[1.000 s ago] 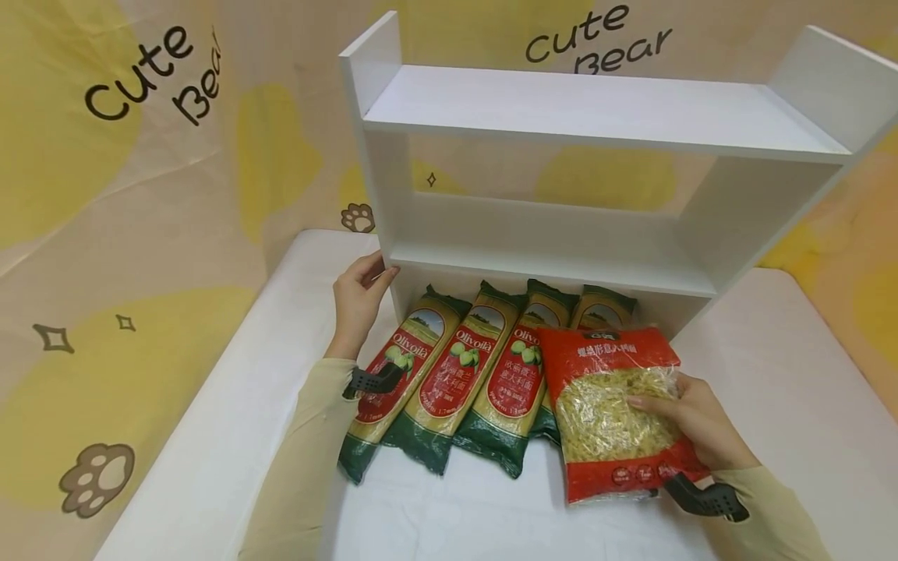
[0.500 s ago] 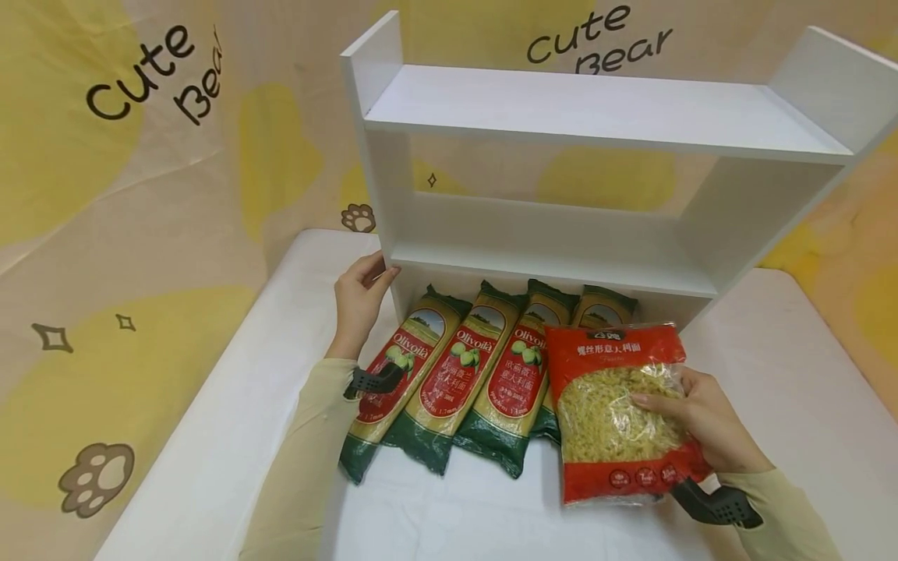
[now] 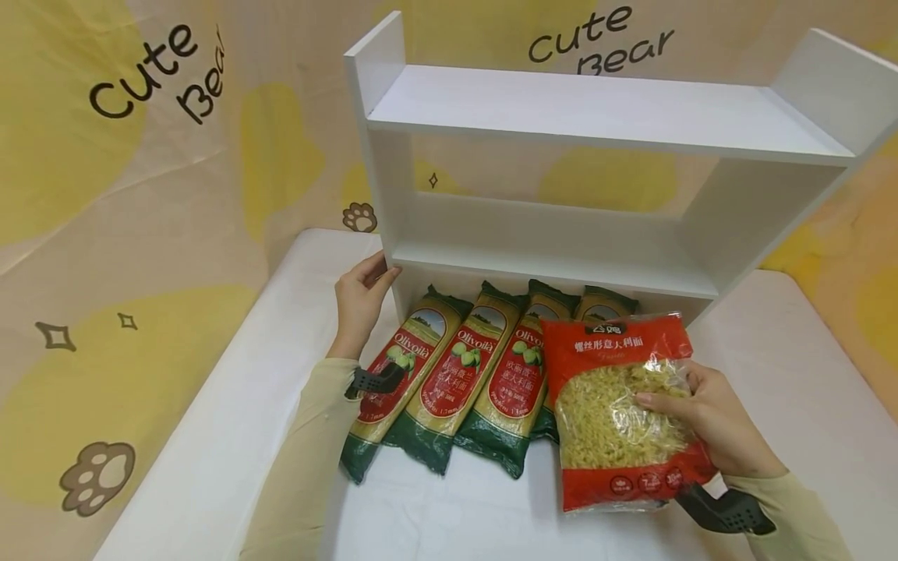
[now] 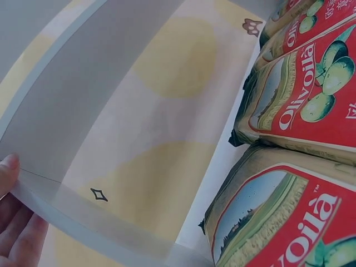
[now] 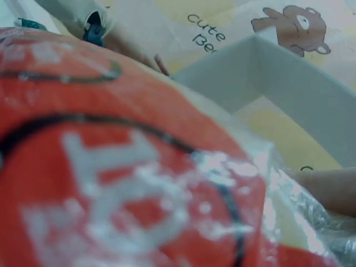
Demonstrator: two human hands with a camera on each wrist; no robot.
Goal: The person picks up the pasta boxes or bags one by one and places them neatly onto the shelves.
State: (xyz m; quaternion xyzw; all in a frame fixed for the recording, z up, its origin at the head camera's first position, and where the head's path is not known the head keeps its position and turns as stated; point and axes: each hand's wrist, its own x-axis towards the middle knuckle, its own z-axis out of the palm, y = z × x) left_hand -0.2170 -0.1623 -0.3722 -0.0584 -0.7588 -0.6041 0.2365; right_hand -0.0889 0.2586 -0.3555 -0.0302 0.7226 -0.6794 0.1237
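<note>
My right hand (image 3: 730, 421) grips a red and clear bag of spiral pasta (image 3: 620, 413) by its right side, thumb on the front. The bag is in the air, covering part of the rightmost spaghetti pack; up close it fills much of the right wrist view as red film (image 5: 111, 167). My left hand (image 3: 361, 300) pinches the left side panel of a white shelf (image 3: 554, 273), the thumb (image 4: 8, 172) on one face and the fingers on the other. Several green and gold spaghetti packs (image 3: 459, 374) lean side by side in the shelf's bottom opening.
Two upper boards of the shelf stand above the packs, the top one (image 3: 596, 109) between raised side panels. A white cloth (image 3: 484, 518) covers the table. Behind hangs a yellow and beige printed curtain (image 3: 175, 195).
My right hand has shifted slightly right and toward me with the pasta bag, whose front now shows more squarely. The left hand stays on the shelf panel.
</note>
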